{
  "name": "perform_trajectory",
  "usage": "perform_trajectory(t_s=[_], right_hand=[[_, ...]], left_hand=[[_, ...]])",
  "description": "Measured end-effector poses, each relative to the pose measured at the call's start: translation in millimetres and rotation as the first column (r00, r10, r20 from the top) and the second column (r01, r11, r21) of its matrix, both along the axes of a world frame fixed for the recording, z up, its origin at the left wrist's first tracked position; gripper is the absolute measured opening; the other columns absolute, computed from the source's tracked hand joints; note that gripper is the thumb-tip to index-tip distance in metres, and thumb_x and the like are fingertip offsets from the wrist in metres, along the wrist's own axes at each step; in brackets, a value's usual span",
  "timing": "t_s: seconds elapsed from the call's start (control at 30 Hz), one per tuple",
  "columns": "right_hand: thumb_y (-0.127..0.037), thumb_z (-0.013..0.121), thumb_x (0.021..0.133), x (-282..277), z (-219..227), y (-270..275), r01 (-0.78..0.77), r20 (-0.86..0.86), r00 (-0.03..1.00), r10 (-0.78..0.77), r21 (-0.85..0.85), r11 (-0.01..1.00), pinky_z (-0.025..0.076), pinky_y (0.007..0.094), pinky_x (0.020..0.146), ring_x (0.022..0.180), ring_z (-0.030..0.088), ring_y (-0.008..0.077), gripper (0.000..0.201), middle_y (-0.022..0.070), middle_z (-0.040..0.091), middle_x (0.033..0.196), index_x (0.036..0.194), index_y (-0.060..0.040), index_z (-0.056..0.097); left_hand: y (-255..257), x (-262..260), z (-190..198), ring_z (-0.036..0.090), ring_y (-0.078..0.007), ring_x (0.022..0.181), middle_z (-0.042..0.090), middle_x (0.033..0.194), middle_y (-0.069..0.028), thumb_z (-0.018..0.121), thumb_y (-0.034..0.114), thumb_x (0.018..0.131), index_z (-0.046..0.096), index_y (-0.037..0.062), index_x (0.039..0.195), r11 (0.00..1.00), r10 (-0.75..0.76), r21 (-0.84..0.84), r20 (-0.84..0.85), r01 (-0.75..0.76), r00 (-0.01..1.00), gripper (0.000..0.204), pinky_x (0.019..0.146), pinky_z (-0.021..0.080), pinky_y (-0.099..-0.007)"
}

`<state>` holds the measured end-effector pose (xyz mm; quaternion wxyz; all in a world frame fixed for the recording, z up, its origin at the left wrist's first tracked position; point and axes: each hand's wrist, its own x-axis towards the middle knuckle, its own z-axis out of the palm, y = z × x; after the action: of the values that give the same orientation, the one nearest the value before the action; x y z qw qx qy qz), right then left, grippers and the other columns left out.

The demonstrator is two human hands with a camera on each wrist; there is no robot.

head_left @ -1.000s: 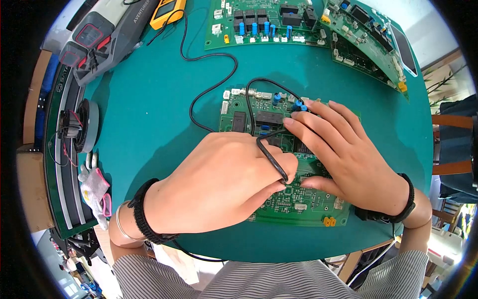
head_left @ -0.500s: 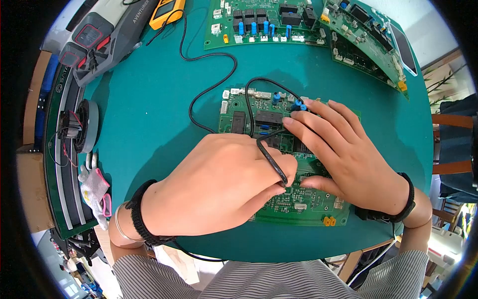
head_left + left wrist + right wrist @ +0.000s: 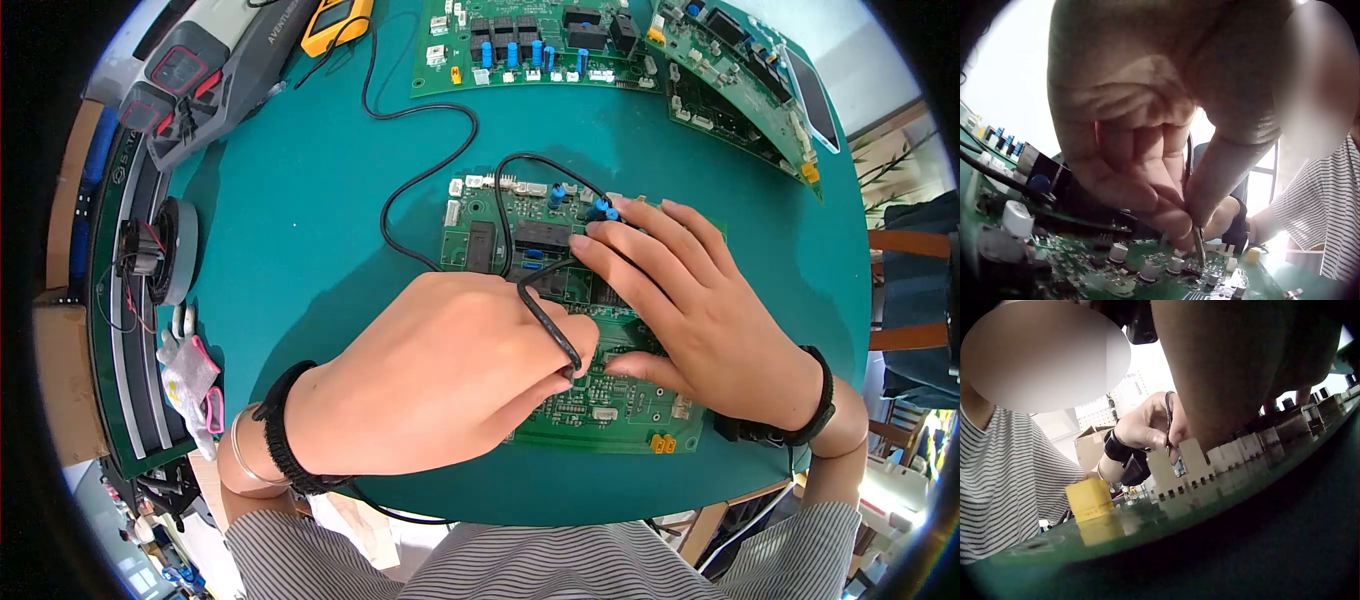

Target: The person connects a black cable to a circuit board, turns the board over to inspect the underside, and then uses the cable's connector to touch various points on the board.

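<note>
A green circuit board (image 3: 560, 430) lies on the table in front of the person. Over its middle, the left hand (image 3: 450, 370) pinches the end of a black test lead (image 3: 545, 318) between thumb and fingers. In the left wrist view, a slim metal tip (image 3: 1200, 245) points down from the pinch among the board's small parts. The right hand (image 3: 700, 310) rests on the board's right side, fingers spread, fingertips beside the blue capacitors (image 3: 598, 210). Some of the lead loops over the board and passes beneath the right fingers.
A yellow meter (image 3: 338, 24) stands at the back, with a black cable winding forward. More circuit boards (image 3: 530, 45) lie behind, some leaning at the right (image 3: 745, 90) beside a phone (image 3: 808, 98). At the left are a grey tool case (image 3: 205, 90), a round speaker-like part (image 3: 172, 252) and gloves (image 3: 190, 375).
Both hands keep almost the same pose over the board. The left hand shifts only very slightly while pinching the lead's end; the right hand stays in place.
</note>
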<state>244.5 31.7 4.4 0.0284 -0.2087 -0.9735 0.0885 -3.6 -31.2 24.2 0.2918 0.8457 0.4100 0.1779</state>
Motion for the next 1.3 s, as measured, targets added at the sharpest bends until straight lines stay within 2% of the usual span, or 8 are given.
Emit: perform_trajectory(t_s=[0.57, 0.63, 0.83, 0.97, 1.03, 1.17, 1.23, 1.3], right_hand=[[-0.056, 0.062, 0.092, 0, -1, 0, -0.007, 0.018, 1.000, 0.006, 0.023, 1.000, 0.024, 0.0578, 0.125, 0.150, 0.034, 0.0377, 0.086, 0.0165, 0.044, 0.154, 0.158, -0.0044, 0.040], [-0.055, 0.062, 0.092, 0, -1, 0, -0.006, 0.024, 1.000, 0.006, 0.024, 1.000, 0.024, 0.0579, 0.125, 0.150, 0.034, 0.0377, 0.086, 0.0166, 0.043, 0.154, 0.158, -0.0041, 0.040], [-0.055, 0.062, 0.093, 0, -1, 0, -0.007, 0.020, 1.000, 0.006, 0.023, 1.000, 0.024, 0.0583, 0.125, 0.150, 0.034, 0.0381, 0.086, 0.0168, 0.043, 0.155, 0.158, -0.0037, 0.039], [-0.056, 0.061, 0.093, 0, -2, 1, -0.007, 0.016, 1.000, 0.006, 0.027, 1.000, 0.023, 0.0584, 0.125, 0.150, 0.034, 0.0383, 0.086, 0.0172, 0.043, 0.155, 0.158, -0.0036, 0.039], [-0.057, 0.060, 0.093, 0, -1, 0, -0.007, 0.005, 1.000, 0.007, 0.023, 1.000, 0.023, 0.0585, 0.125, 0.150, 0.034, 0.0386, 0.086, 0.0177, 0.043, 0.155, 0.158, -0.0036, 0.039], [-0.056, 0.059, 0.094, 1, -1, 1, -0.011, 0.016, 1.000, 0.011, 0.019, 1.000, 0.023, 0.0587, 0.125, 0.150, 0.034, 0.0388, 0.085, 0.0178, 0.043, 0.155, 0.157, -0.0036, 0.040], [-0.056, 0.059, 0.094, 2, -1, 2, -0.016, 0.018, 1.000, 0.015, 0.008, 1.000, 0.023, 0.0587, 0.125, 0.151, 0.034, 0.0386, 0.084, 0.0176, 0.043, 0.155, 0.157, -0.0038, 0.040], [-0.055, 0.060, 0.093, 2, -1, 2, -0.012, 0.013, 1.000, 0.012, 0.003, 1.000, 0.023, 0.0586, 0.125, 0.151, 0.034, 0.0385, 0.084, 0.0174, 0.043, 0.155, 0.157, -0.0039, 0.040]], left_hand=[[-2, 1, 1, 0.064, -0.0326, 0.077, 0.062, 0.081, -0.0068, 0.077, 0.007, 0.082, 0.061, 0.0113, 0.095, 0.998, -0.036, -0.048, 0.020, 0.037, 0.999, 0.021, 0.064, 0.049, -0.0455], [-2, 0, 0, 0.063, -0.0328, 0.075, 0.060, 0.080, -0.0073, 0.077, 0.008, 0.081, 0.061, 0.0114, 0.094, 0.994, -0.052, -0.098, -0.009, 0.051, 0.999, 0.021, 0.063, 0.048, -0.0454], [-3, 0, -1, 0.061, -0.0321, 0.071, 0.058, 0.078, -0.0068, 0.078, 0.008, 0.080, 0.061, 0.0123, 0.094, 0.997, -0.075, 0.023, 0.031, 0.074, 0.997, 0.022, 0.062, 0.046, -0.0448], [-3, 0, 2, 0.063, -0.0304, 0.073, 0.062, 0.081, -0.0054, 0.078, 0.009, 0.081, 0.065, 0.0132, 0.096, 0.996, -0.073, -0.041, 0.010, 0.074, 0.997, 0.020, 0.063, 0.048, -0.0435], [-6, 2, -1, 0.065, -0.0282, 0.077, 0.066, 0.086, -0.0029, 0.079, 0.010, 0.083, 0.070, 0.0143, 0.099, 0.982, -0.056, -0.164, 0.233, 0.096, 0.971, 0.018, 0.065, 0.051, -0.0417], [-8, 7, -6, 0.066, -0.0266, 0.079, 0.068, 0.089, -0.0004, 0.078, 0.009, 0.085, 0.072, 0.0138, 0.100, 0.980, -0.079, -0.157, 0.239, 0.119, 0.968, 0.017, 0.065, 0.052, -0.0404], [-11, 13, -9, 0.065, -0.0264, 0.078, 0.067, 0.087, -0.0010, 0.079, 0.008, 0.085, 0.071, 0.0131, 0.099, 0.996, -0.020, -0.082, 0.285, 0.046, 0.958, 0.017, 0.064, 0.051, -0.0409], [-14, 16, -9, 0.065, -0.0267, 0.078, 0.066, 0.086, -0.0017, 0.080, 0.008, 0.084, 0.071, 0.0131, 0.099, 0.996, -0.005, -0.081, 0.285, 0.029, 0.958, 0.018, 0.064, 0.051, -0.0409]])
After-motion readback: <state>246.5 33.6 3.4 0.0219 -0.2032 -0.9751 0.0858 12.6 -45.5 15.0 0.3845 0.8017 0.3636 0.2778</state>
